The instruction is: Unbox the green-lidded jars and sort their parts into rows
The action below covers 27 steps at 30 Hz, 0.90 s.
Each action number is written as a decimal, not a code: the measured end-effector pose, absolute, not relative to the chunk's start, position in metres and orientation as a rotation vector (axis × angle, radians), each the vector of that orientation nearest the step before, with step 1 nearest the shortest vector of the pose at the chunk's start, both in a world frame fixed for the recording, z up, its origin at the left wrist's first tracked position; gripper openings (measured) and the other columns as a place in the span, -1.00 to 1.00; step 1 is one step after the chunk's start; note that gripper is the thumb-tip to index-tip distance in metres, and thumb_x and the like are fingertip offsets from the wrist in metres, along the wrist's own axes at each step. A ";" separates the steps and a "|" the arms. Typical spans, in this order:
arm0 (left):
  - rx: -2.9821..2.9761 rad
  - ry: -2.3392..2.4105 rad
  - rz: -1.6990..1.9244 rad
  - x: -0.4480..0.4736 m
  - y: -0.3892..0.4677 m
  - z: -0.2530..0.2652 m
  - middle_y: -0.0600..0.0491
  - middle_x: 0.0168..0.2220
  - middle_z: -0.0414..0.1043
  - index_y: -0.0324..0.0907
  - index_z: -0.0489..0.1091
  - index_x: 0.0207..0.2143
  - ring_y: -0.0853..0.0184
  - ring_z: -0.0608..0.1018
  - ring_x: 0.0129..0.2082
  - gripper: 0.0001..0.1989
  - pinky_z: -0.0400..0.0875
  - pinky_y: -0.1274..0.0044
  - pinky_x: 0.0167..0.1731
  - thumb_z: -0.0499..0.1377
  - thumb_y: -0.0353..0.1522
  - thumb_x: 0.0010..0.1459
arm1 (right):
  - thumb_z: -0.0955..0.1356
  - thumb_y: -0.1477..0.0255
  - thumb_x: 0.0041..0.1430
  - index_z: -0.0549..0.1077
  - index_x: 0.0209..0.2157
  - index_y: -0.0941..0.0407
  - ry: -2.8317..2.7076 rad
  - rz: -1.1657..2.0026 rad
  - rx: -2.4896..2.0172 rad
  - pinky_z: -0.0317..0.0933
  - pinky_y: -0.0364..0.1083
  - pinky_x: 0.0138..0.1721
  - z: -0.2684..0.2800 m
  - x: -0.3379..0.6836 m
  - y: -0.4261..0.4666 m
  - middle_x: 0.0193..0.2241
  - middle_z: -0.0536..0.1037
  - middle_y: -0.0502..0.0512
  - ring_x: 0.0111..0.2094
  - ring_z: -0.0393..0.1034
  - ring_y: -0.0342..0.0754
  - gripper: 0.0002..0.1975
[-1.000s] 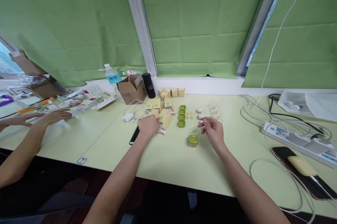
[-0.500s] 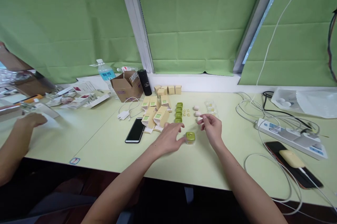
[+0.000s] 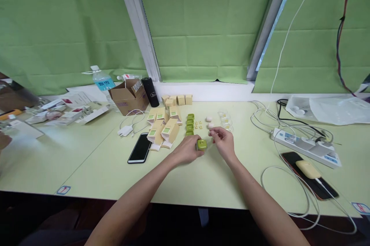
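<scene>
My left hand is closed around the side of a small clear box with a green lid, low over the table. My right hand is pinched just to the right of the box; whatever its fingertips hold is too small to make out. Beyond the hands, a column of green square caps lies beside several tiny yellow pieces. Small whitish round pieces sit farther right, one partly hidden by my right fingers. Clear plastic pieces lie beside them.
Pale yellow cartons and a phone lie left of my hands. Behind stand a cardboard box, a black flask and a bottle. On the right are a power strip, looping cables and another phone.
My left hand has closed on the green-lidded box, having been open beside it. My right hand has come nearer to the box. The view has shifted right; the co-worker's hand at left is nearly out of sight.
</scene>
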<state>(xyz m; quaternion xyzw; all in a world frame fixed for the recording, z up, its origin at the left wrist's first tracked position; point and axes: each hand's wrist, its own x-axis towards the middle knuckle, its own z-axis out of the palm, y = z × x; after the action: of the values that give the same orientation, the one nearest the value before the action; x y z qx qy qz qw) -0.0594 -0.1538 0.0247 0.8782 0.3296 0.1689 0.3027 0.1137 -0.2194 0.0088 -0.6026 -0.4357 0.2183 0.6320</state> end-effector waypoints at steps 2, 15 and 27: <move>2.248 0.875 0.482 -0.059 -0.151 0.026 0.00 -0.25 0.51 -0.12 0.43 -0.16 0.15 0.53 -0.27 -0.71 0.29 0.46 -0.37 0.30 -0.27 0.03 | 0.40 0.23 0.15 0.60 -0.29 0.07 -1.148 0.441 -1.401 0.27 -0.09 -0.46 0.007 0.111 -0.220 -0.30 0.64 0.11 -0.48 0.37 -0.09 -0.77; 2.225 0.836 0.528 -0.054 -0.153 -0.005 -0.02 -0.17 0.47 -0.16 0.41 -0.23 0.15 0.51 -0.14 -0.76 0.37 0.42 -0.20 0.31 -0.32 0.03 | 0.34 0.55 0.19 0.56 -0.42 0.02 -1.703 0.233 -1.612 0.33 -0.01 -0.17 0.001 0.107 -0.222 -0.22 0.67 0.06 -0.19 0.52 0.03 -0.81; 2.189 0.918 0.575 -0.049 -0.153 -0.010 0.05 -0.32 0.41 -0.16 0.39 -0.32 0.21 0.46 -0.27 -0.77 0.30 0.45 -0.32 0.33 -0.30 -0.03 | 0.25 0.53 0.30 0.51 -0.28 0.06 -1.778 0.251 -1.676 0.23 -0.09 -0.27 -0.007 0.108 -0.218 -0.26 0.65 0.09 -0.29 0.49 -0.03 -0.78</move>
<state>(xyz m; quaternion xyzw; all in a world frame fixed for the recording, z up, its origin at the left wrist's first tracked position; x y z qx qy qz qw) -0.0493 -0.1534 -0.0100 0.8420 0.3532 0.2213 0.3425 0.1080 -0.2185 -0.0068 -0.6428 -0.6817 0.0962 0.3359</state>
